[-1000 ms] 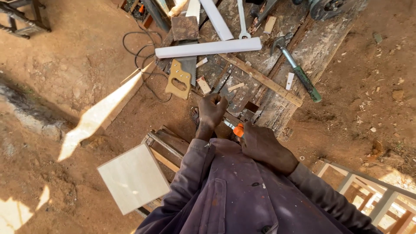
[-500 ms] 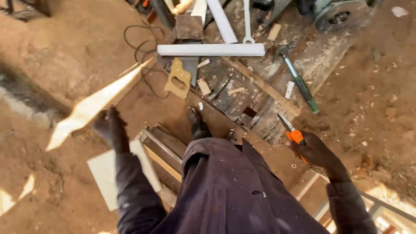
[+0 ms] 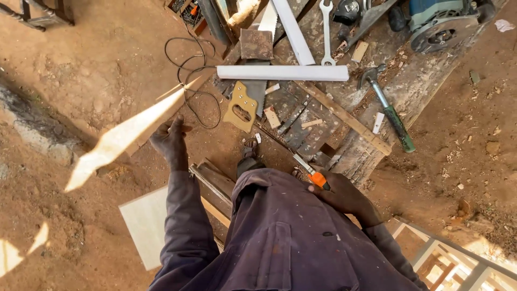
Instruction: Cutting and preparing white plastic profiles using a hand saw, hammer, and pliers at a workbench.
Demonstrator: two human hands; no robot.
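My left hand reaches out to the left, against the lower edge of a long pale wooden board that slants over the dirt floor. Whether its fingers grip the board is unclear. My right hand is held close to my body, shut on an orange-handled hand tool whose metal tip points up and left toward the rough plank workbench. My dark work jacket fills the lower middle of the view.
The bench holds a handsaw, a white bar, a hammer, a spanner and a power saw. A black cable loops on the dirt. A pale square panel lies by my feet, a white frame at lower right.
My hands, together in front of me a second ago, have parted. The left swung out to the pale board; the right drew back to my side with the orange-handled tool.
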